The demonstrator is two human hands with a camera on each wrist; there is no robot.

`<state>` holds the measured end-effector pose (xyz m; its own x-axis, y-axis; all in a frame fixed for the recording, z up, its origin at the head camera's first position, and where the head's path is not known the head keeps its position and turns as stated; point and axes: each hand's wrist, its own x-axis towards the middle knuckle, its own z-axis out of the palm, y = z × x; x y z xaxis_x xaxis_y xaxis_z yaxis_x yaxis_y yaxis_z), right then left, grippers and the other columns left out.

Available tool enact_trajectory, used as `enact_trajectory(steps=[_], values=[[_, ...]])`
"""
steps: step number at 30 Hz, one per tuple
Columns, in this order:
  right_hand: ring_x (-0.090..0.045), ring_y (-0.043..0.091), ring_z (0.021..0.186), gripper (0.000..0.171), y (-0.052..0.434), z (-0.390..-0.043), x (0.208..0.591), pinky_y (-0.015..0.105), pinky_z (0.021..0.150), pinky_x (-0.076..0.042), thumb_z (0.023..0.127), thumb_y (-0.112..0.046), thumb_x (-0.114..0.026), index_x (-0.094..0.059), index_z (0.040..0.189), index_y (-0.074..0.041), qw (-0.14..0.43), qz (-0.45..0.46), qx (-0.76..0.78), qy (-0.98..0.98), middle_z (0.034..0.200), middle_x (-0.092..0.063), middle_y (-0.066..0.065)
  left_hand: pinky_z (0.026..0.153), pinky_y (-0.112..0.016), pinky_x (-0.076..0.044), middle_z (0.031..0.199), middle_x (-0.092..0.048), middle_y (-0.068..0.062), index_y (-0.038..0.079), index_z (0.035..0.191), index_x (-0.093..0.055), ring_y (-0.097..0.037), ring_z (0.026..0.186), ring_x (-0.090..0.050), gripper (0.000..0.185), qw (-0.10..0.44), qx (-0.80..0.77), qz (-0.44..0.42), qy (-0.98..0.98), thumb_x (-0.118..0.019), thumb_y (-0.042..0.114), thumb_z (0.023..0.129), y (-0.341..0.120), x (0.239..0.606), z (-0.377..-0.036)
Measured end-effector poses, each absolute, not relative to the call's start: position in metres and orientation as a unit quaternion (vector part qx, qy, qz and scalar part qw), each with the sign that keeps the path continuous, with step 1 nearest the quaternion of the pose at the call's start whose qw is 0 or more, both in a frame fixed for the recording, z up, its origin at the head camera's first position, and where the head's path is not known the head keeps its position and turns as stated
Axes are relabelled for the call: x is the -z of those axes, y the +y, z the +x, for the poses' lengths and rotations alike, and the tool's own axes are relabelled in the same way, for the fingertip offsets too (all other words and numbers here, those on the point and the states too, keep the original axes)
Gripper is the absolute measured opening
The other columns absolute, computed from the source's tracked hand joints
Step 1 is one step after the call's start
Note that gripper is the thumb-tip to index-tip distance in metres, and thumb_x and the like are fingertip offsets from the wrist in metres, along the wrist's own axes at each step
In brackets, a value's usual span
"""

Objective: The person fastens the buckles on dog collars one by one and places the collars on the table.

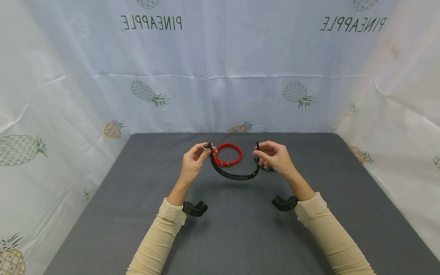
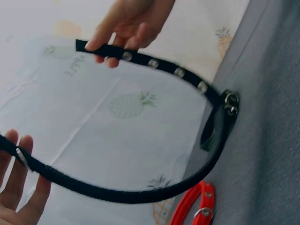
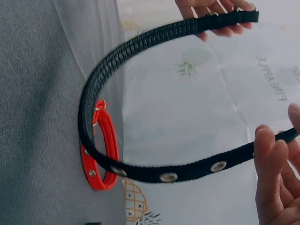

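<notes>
A black collar with metal eyelets hangs in a U between both hands, above the table. My left hand pinches its buckle end, where a metal ring shows. The eyelet end is pinched between the thumb and fingers of my right hand. In the right wrist view the collar shows a ribbed inner face and a row of eyelets. Behind it a red collar lies on the table, closed in a loop. A dark collar lies partly hidden behind my right hand.
The grey table runs back to a white curtain printed with pineapples. Curtain also hangs along both sides. A black wrist mount sits on the left forearm, and another mount on the right.
</notes>
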<state>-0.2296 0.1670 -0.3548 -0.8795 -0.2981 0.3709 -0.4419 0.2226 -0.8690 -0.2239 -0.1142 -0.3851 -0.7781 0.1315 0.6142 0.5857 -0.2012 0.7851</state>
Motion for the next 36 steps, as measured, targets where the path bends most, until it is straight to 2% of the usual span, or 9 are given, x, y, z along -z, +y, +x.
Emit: enact_trajectory(steps=[1, 7, 8, 15, 21, 24, 29, 32, 36], values=[[-0.062, 0.005, 0.055, 0.022, 0.166, -0.230, 0.355, 0.030, 0.048, -0.053, 0.089, -0.004, -0.067, -0.063, 0.104, 0.012, 0.064, 0.236, -0.577, -0.780, 0.083, -0.072, -0.012, 0.090, -0.019, -0.054, 0.100, -0.070, 0.013, -0.017, 0.113, -0.054, -0.001, 0.095, -0.067, 0.035, 0.160, 0.719, -0.291, -0.611, -0.059, 0.013, 0.096, -0.112, 0.386, -0.224], [-0.066, 0.007, 0.063, 0.025, 0.159, -0.229, 0.358, 0.033, 0.053, -0.056, 0.088, 0.000, -0.066, -0.059, 0.110, 0.008, 0.052, 0.236, -0.582, -0.776, 0.091, -0.071, -0.005, 0.082, -0.016, -0.054, 0.095, -0.070, 0.013, 0.010, 0.108, -0.062, -0.001, 0.088, -0.067, 0.014, 0.183, 0.733, -0.260, -0.601, -0.061, 0.016, 0.095, -0.102, 0.387, -0.221], [-0.066, 0.007, 0.064, 0.026, 0.158, -0.229, 0.358, 0.032, 0.053, -0.055, 0.088, 0.001, -0.066, -0.058, 0.111, 0.009, 0.049, 0.238, -0.585, -0.774, 0.092, -0.069, -0.012, 0.081, -0.016, -0.054, 0.095, -0.070, 0.012, 0.007, 0.108, -0.062, -0.001, 0.087, -0.067, 0.015, 0.186, 0.732, -0.258, -0.602, -0.060, 0.015, 0.095, -0.101, 0.387, -0.221], [-0.064, 0.011, 0.059, 0.024, 0.151, -0.227, 0.357, 0.032, 0.050, -0.052, 0.088, 0.001, -0.066, -0.060, 0.109, 0.011, 0.037, 0.248, -0.576, -0.778, 0.088, -0.072, -0.004, 0.080, -0.017, -0.056, 0.096, -0.069, 0.014, -0.016, 0.112, -0.055, 0.000, 0.087, -0.066, 0.028, 0.167, 0.708, -0.264, -0.633, -0.059, 0.006, 0.095, -0.095, 0.391, -0.217], [-0.054, 0.004, 0.058, 0.022, 0.145, -0.224, 0.355, 0.023, 0.047, -0.040, 0.085, -0.003, -0.071, -0.068, 0.106, 0.004, 0.051, 0.259, -0.509, -0.819, 0.080, -0.068, 0.018, 0.078, -0.015, -0.054, 0.098, -0.064, 0.018, -0.013, 0.116, -0.057, 0.005, 0.087, -0.064, 0.028, 0.134, 0.681, -0.259, -0.672, -0.059, 0.007, 0.095, -0.094, 0.391, -0.212], [-0.056, 0.008, 0.062, 0.021, 0.141, -0.222, 0.354, 0.021, 0.049, -0.039, 0.085, -0.004, -0.072, -0.070, 0.104, 0.002, 0.061, 0.269, -0.492, -0.826, 0.085, -0.068, 0.022, 0.078, -0.019, -0.055, 0.100, -0.066, 0.006, -0.010, 0.115, -0.060, 0.004, 0.086, -0.063, 0.026, 0.129, 0.662, -0.261, -0.691, -0.059, 0.006, 0.095, -0.094, 0.391, -0.210], [-0.062, 0.014, 0.069, 0.021, 0.137, -0.218, 0.351, 0.021, 0.060, -0.049, 0.087, -0.004, -0.069, -0.069, 0.107, 0.003, 0.039, 0.291, -0.493, -0.819, 0.093, -0.068, 0.024, 0.078, -0.028, -0.058, 0.101, -0.065, -0.022, -0.006, 0.111, -0.064, -0.001, 0.086, -0.063, 0.020, 0.139, 0.622, -0.276, -0.719, -0.060, 0.003, 0.093, -0.093, 0.389, -0.209], [-0.065, 0.008, 0.076, 0.021, 0.135, -0.215, 0.349, 0.023, 0.068, -0.054, 0.089, -0.004, -0.067, -0.066, 0.108, 0.004, 0.021, 0.308, -0.502, -0.808, 0.097, -0.068, 0.025, 0.077, -0.032, -0.058, 0.098, -0.066, -0.024, -0.004, 0.110, -0.066, -0.009, 0.084, -0.066, 0.020, 0.151, 0.598, -0.285, -0.734, -0.062, 0.001, 0.092, -0.093, 0.388, -0.209], [-0.064, 0.002, 0.072, 0.019, 0.133, -0.213, 0.346, 0.025, 0.067, -0.056, 0.089, -0.003, -0.065, -0.064, 0.106, 0.006, 0.014, 0.325, -0.512, -0.795, 0.094, -0.067, 0.026, 0.074, -0.034, -0.058, 0.095, -0.068, -0.023, -0.004, 0.109, -0.067, -0.023, 0.083, -0.066, 0.020, 0.163, 0.574, -0.296, -0.746, -0.064, 0.000, 0.090, -0.094, 0.387, -0.208]])
